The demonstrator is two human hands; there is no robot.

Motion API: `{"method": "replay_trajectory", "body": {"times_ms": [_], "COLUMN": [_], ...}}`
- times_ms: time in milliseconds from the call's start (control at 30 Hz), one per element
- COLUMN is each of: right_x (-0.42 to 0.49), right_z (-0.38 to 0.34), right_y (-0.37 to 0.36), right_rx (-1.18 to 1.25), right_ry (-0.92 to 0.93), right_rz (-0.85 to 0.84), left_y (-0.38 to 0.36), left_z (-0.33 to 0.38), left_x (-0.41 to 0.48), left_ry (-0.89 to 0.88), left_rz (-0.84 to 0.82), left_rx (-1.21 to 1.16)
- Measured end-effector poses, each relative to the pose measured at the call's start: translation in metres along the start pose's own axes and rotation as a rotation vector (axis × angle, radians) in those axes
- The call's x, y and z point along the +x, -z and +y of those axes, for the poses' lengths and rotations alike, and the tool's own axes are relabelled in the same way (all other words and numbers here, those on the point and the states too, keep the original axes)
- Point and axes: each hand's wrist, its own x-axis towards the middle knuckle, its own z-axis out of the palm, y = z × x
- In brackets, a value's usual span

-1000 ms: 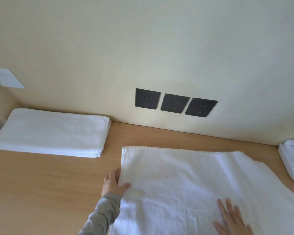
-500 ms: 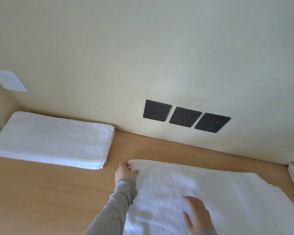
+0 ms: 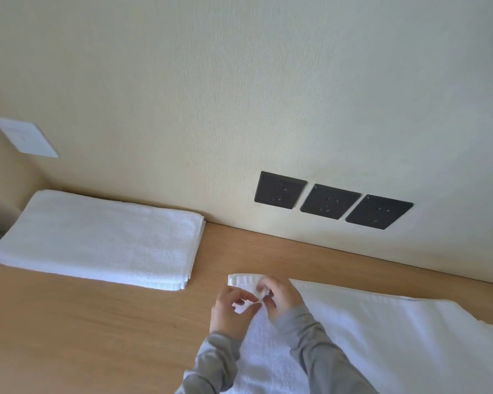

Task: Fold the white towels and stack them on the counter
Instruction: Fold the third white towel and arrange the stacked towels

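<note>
Left grip [image 3: 230, 309] closed to a pinch, thumb and curled fingertips nipping a small fold of white cloth at the corner [image 3: 241, 280] of the spread towel [image 3: 382, 336]. Right grip [image 3: 279, 298] just beside it at 2 o'clock, likewise curled, fingertips pinching the same corner, the two nearly touching over the lifted bit of hem. Both wrists in grey sleeves [image 3: 319, 351], coming up from 6 o'clock, the right forearm lying across the towel. Spread towel flat on the wooden desk [image 3: 97, 336], reaching from the pinched corner out toward 4 o'clock and past the lower and right edges of view, its far hem running roughly along the wall [image 3: 239, 81] but apart from it, a strip of bare wood between. Right end of it layered, a second edge showing at 3 o'clock. At 10 o'clock from the grips, well apart from the spread towel, a folded towel stack [image 3: 103, 240]: neat, rectangular, several layers visible along its near-right edge, resting on the desk close against the wall. At 1 o'clock from the grips, low on the wall, three black sockets [image 3: 329, 201] in a row, side by side. Far off at 10 o'clock, higher on the wall, a white wall plate [image 3: 24, 136]. Whether the stack holds one towel or several, impossible to tell.
</note>
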Motion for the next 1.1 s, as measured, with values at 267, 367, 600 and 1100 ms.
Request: {"method": "replay_trajectory", "body": {"times_ms": [267, 367, 600, 1100], "right_x": [-0.011, -0.014, -0.012, -0.019], "right_z": [0.005, 0.004, -0.001, -0.013], "right_y": [0.009, 0.01, 0.015, 0.029], "right_rx": [0.109, 0.128, 0.155, 0.165], "right_ry": [-0.053, -0.051, -0.034, -0.033], "right_rz": [0.07, 0.077, 0.125, 0.166], "left_y": [0.008, 0.001, -0.001, 0.007], "left_z": [-0.01, -0.01, -0.011, 0.017], "left_x": [0.049, 0.054, 0.045, 0.009], "left_ry": [0.349, 0.356, 0.218, -0.096], "left_rz": [0.002, 0.003, 0.115, 0.034], "left_rx": [0.231, 0.282, 0.257, -0.067]}}
